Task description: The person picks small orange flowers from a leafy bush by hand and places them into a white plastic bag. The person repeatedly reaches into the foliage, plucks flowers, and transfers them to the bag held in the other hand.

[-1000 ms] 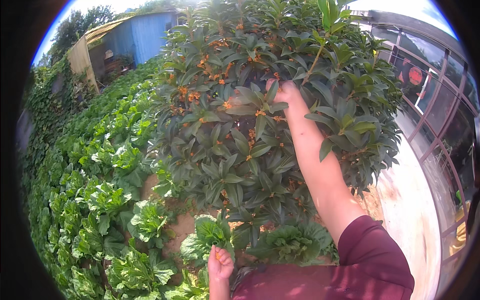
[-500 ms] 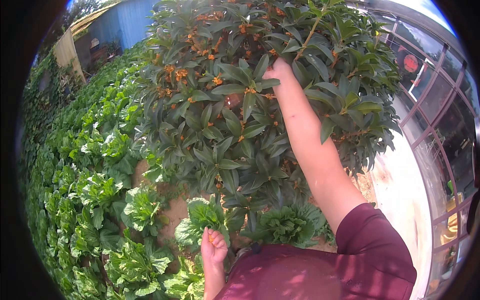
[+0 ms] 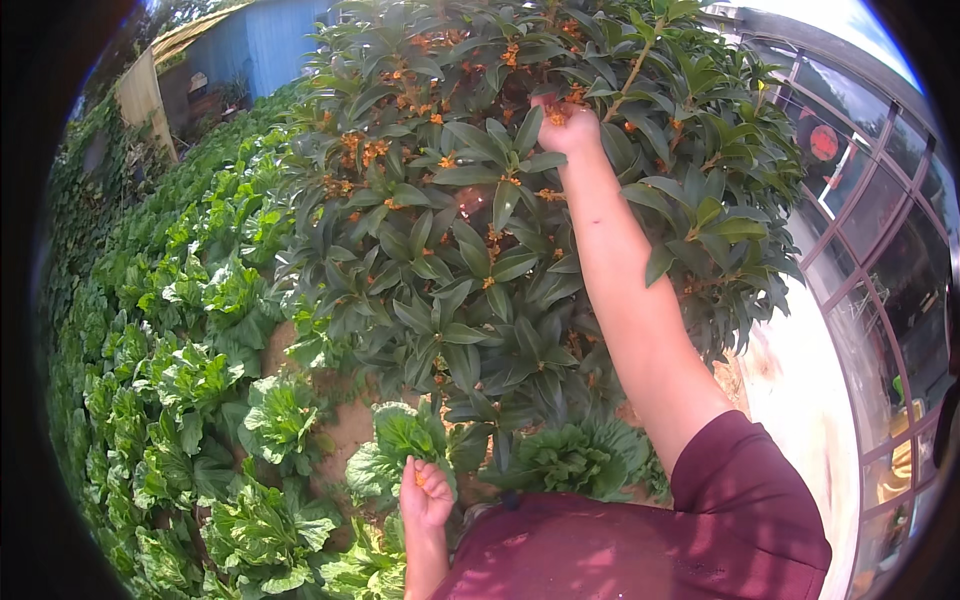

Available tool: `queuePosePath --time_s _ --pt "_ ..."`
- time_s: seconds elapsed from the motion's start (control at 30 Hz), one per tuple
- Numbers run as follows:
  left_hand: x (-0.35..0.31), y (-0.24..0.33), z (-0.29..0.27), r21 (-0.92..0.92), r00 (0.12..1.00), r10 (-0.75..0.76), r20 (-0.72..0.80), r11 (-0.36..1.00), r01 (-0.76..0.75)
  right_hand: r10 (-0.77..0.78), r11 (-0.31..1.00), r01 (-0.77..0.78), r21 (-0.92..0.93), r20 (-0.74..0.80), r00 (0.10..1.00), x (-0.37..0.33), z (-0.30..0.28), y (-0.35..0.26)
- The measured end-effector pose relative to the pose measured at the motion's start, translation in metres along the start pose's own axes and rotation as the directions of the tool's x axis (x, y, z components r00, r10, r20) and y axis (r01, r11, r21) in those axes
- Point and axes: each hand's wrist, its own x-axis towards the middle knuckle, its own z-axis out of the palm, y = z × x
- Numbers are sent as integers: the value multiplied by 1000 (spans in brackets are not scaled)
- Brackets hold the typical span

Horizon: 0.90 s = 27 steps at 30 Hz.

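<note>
A leafy osmanthus bush [image 3: 430, 320] with small orange blossoms fills the middle of the view. My right hand [image 3: 574, 134] is raised among its upper leaves, the arm stretched far out. Its fingers are curled at a cluster of orange blossoms [image 3: 557, 117]; leaves partly cover the fingertips. Low down, in front of my body, my left hand [image 3: 432, 506] is closed with the palm turned up. Bits of orange blossom [image 3: 420, 481] show between its fingers.
Rows of leafy green cabbages [image 3: 200, 370] grow on the left, and more cabbages [image 3: 575, 455] stand beneath the bush. A glazed wall with dark red frames [image 3: 880, 250] runs along the right beside a pale path [image 3: 800, 400]. A blue shed [image 3: 240, 55] is at the far left.
My right hand has drawn slightly out of the leaves, so its curled fingers and the orange blossoms there now show. The left hand stays almost in place, still closed.
</note>
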Motion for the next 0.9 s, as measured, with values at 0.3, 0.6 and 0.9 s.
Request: queuePosePath --time_s 0.3,0.6,0.9 --pt "-3 7 -6 -8 1000 10 19 1000 -10 -120 987 129 -100 100 988 -28 20 14" --pt "-7 7 -10 -35 1000 10 26 999 -9 53 989 -47 -141 41 998 17 14 -9" --pt "-11 7 -8 -18 998 15 55 1000 -14 171 623 -82 -778 34 985 -20 -8 -6"
